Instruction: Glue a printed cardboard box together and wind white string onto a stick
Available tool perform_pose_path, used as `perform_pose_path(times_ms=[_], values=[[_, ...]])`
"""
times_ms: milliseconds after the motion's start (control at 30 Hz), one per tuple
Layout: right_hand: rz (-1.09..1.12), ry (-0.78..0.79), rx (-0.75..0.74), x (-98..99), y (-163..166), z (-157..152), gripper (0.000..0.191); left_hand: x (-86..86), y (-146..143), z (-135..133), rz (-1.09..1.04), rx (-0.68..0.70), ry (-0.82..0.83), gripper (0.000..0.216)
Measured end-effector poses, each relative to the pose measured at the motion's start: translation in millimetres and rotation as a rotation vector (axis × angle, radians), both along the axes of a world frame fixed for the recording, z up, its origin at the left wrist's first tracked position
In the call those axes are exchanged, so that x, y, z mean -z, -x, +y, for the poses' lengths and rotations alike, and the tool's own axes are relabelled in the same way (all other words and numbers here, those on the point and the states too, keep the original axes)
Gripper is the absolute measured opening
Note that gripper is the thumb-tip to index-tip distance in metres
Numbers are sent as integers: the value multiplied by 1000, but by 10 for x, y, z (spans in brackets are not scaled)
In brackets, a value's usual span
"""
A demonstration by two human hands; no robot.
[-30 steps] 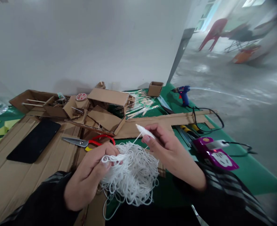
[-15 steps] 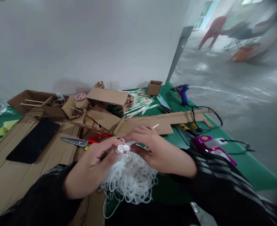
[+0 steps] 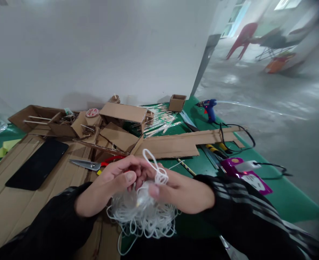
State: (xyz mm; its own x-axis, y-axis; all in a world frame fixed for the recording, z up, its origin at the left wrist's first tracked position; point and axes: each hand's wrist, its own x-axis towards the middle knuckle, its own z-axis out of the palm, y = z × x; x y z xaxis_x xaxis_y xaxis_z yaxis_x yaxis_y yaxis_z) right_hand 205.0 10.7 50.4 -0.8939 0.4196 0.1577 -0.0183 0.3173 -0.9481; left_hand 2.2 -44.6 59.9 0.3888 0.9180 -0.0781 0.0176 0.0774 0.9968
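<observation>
A big tangled bundle of white cord (image 3: 148, 224) hangs below my hands at the table's front edge. My right hand (image 3: 175, 191) is closed on the cord, pinching gathered strands under the thumb. A small bunch of loops (image 3: 161, 176) stands up above that thumb, one long loop pointing up and left. Close against its fingers, my left hand (image 3: 113, 182) is curled, with its thumb lying across the front. Whatever is inside the left fingers is hidden. Red-handled scissors (image 3: 91, 165) lie just behind the left hand.
A black phone (image 3: 37, 164) lies on cardboard (image 3: 5, 202) at left. Cardboard boxes (image 3: 123, 112) and loose sticks (image 3: 162, 121) stand along the wall. To the right are a blue glue gun (image 3: 209, 108), its black cable, a cardboard strip (image 3: 170, 142) and a purple power strip (image 3: 231, 165).
My right hand has turned over and come down, bringing its thumb to the front. The cord loops have shifted from my left thumb to above my right thumb.
</observation>
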Motion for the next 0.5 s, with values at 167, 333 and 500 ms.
perform_pose_path(times_ms=[167, 333, 500], values=[[50, 125, 248, 112, 107, -16, 34, 17, -25, -124, 348, -54, -338, 61], [-6, 51, 328, 175, 125, -33, 38, 132, -47, -128, 520, -205, -587, 16], [-13, -93, 540, 163, 125, -88, 32, 201, 22, -141, 421, -426, -541, 16]])
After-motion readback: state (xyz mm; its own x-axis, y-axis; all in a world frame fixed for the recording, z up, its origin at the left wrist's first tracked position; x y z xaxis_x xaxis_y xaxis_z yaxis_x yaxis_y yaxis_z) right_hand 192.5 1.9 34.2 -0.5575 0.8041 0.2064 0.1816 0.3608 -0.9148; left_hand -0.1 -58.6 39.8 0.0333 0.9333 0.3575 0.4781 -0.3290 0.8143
